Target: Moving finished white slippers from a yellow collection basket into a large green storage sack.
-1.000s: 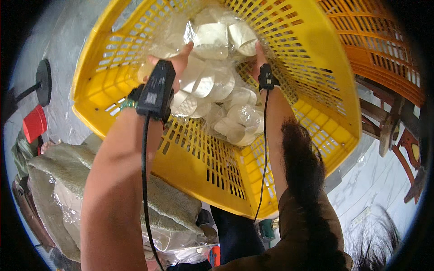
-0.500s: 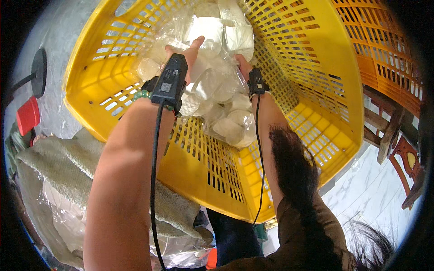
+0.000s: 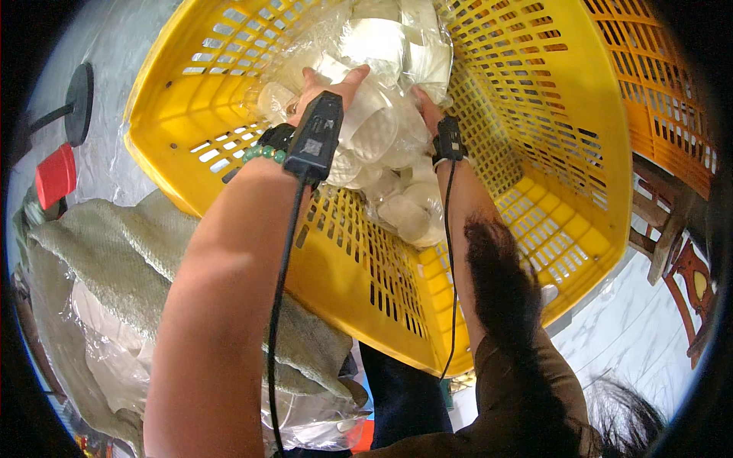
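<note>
A clear plastic bag (image 3: 374, 126) full of round, whitish, cup-like pieces lies inside a large yellow slotted plastic basket (image 3: 366, 294). My left hand (image 3: 327, 88) rests on the left part of the bag. Its thumb and a finger are spread apart, while the other fingers are hidden. At the bag's right side, my right hand (image 3: 430, 113) is closed against the plastic with the thumb showing; its remaining fingers are out of sight behind the bag. Both wrists carry black devices with cables.
An orange slotted crate (image 3: 657, 84) stands at the right, above a dark wooden piece of furniture (image 3: 664, 210). Greyish-green cloth (image 3: 122, 244) covers bagged white pieces at the left. Farther left are a red object (image 3: 56, 177) and a round black disc (image 3: 79, 104).
The basket, bag and both hands appear shifted slightly right in the picture, as do the surroundings. My hands keep nearly the same places on the bag.
</note>
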### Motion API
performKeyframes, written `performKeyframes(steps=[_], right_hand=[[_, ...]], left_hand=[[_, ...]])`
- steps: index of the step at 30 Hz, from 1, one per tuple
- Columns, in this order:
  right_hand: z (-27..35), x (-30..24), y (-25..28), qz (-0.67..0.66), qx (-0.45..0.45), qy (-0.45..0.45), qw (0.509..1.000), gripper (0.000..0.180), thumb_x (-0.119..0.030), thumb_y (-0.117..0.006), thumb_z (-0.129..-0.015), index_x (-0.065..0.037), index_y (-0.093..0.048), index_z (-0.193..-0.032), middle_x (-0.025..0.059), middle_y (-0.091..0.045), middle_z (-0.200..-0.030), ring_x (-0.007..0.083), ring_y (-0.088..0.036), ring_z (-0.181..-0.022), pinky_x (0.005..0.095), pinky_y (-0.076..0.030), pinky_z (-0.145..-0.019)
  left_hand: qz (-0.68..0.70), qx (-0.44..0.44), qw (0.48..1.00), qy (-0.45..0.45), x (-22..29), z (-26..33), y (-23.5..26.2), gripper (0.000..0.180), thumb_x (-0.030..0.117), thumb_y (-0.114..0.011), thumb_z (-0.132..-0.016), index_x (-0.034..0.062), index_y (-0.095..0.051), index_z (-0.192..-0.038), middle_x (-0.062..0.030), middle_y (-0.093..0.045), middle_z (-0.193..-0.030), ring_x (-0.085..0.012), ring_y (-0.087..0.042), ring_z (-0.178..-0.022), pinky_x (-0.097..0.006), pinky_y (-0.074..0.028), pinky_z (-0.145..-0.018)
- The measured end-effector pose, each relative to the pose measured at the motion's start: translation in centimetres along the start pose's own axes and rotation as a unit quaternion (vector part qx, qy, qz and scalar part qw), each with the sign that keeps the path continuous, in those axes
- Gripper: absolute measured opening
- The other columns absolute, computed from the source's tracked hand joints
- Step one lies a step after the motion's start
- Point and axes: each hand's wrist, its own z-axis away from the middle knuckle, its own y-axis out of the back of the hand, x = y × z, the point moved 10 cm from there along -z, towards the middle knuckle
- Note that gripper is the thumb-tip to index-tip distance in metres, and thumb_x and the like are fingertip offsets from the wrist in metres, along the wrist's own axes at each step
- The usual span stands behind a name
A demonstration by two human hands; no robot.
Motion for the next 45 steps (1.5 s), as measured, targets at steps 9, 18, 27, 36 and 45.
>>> performKeyframes(steps=[9, 18, 27, 36, 45], right_hand=[[0.7, -0.9, -1.1, 0.054, -0.011, 0.047, 0.997, 0.058, -0.043, -0.049, -0.09, -0.008, -0.04, -0.135, 0.0095, -0.051, -0.125, 0.021, -0.053, -0.108, 0.0327, -0.043, -0.093], [11.6, -4.2, -3.2, -0.174, -0.048, 0.017, 0.983, 0.044, -0.031, -0.047, -0.093, 0.0, -0.05, -0.124, 0.0119, -0.06, -0.114, 0.0214, -0.059, -0.1, 0.0333, -0.048, -0.088], [30.6, -9.0, -5.0, -0.147, 0.005, -0.001, 0.989, 0.042, -0.031, -0.042, -0.094, -0.001, -0.051, -0.121, 0.0119, -0.062, -0.108, 0.0214, -0.062, -0.095, 0.0331, -0.05, -0.086], [56.0, -16.5, -20.6, -0.235, -0.095, 0.152, 0.955, 0.056, -0.038, -0.034, -0.095, 0.003, -0.036, -0.133, 0.019, -0.049, -0.128, 0.0315, -0.05, -0.116, 0.0426, -0.04, -0.1], [69.0, -5.5, -37.6, -0.161, -0.186, 0.092, 0.965, 0.042, -0.029, -0.04, -0.095, 0.002, -0.05, -0.122, 0.0133, -0.057, -0.117, 0.0216, -0.056, -0.105, 0.0359, -0.044, -0.094]], left_hand=[[0.049, -0.021, 0.999, -0.007, -0.8, 0.8, -0.8, 0.117, 0.06, -0.063, -0.073, 0.0043, 0.011, -0.145, -0.0213, -0.019, -0.149, -0.0319, -0.029, -0.134, -0.048, -0.027, -0.106], [0.121, 0.031, 0.982, -0.144, 1.1, 9.8, -1.1, 0.108, 0.056, -0.069, -0.069, 0.0011, -0.014, -0.145, -0.0266, -0.05, -0.126, -0.0318, -0.051, -0.116, -0.033, -0.04, -0.097], [0.308, -0.087, 0.9, -0.296, 3.8, 28.2, -0.2, 0.094, 0.044, -0.073, -0.074, -0.0016, -0.026, -0.141, -0.0265, -0.05, -0.126, -0.0336, -0.046, -0.122, -0.032, -0.037, -0.101], [0.172, -0.112, 0.888, -0.411, 0.3, 53.7, 13.8, 0.095, 0.043, -0.071, -0.076, 0.0004, -0.019, -0.143, -0.038, -0.031, -0.134, -0.0518, -0.018, -0.131, -0.04, -0.023, -0.109], [0.081, -0.018, 0.9, -0.427, -15.7, 67.7, 30.2, 0.085, 0.035, -0.071, -0.079, 0.0003, -0.025, -0.142, -0.0252, -0.029, -0.144, -0.0444, -0.015, -0.136, -0.044, -0.021, -0.11]])
